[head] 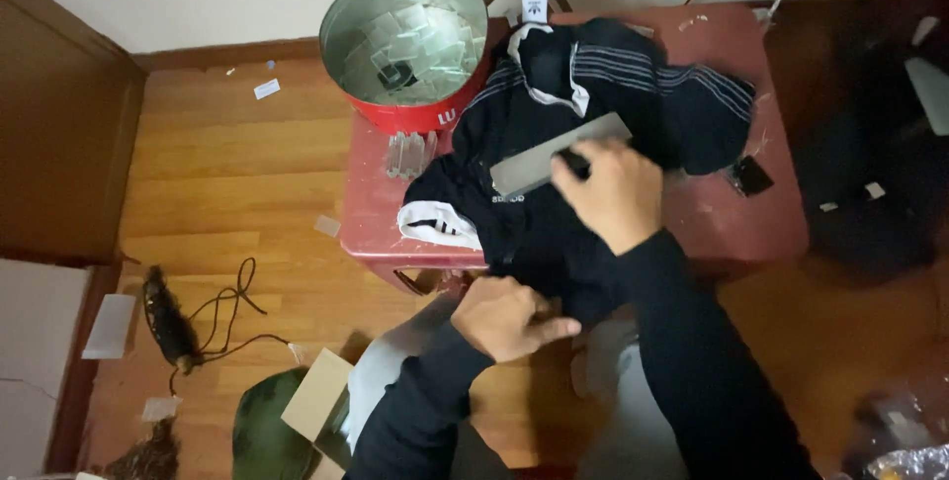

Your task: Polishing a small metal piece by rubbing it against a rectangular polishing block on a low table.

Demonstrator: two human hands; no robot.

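The right hand (611, 193) presses its fingers down onto a flat grey rectangular card (556, 155), thumb and fingertips closed on the card's near end so that it is pinned against a black fabric garment with thin white stripes and white-trimmed edges (593, 94). The card runs up and to the left from that grip, its far end lying free on the cloth. The garment is heaped under and around the grip on a low red plastic table (732, 213), spreading beyond the hand toward the wall and hanging over the table's near edge below the wrist.

The left hand (506, 317) sits nearer the body, below and left of the grip, fingers curled loosely with the index finger pointing right, touching the lower hem of the black garment; whether it actually pinches the cloth cannot be told.

Up and to the left of the grip stands a round red metal tin with a shiny silver inside (407, 45), holding clear packets. Just right of the grip, a small black rectangular object (751, 175) lies on the table. Far left, on the wooden floor (227, 164), lies a black cable (229, 317)
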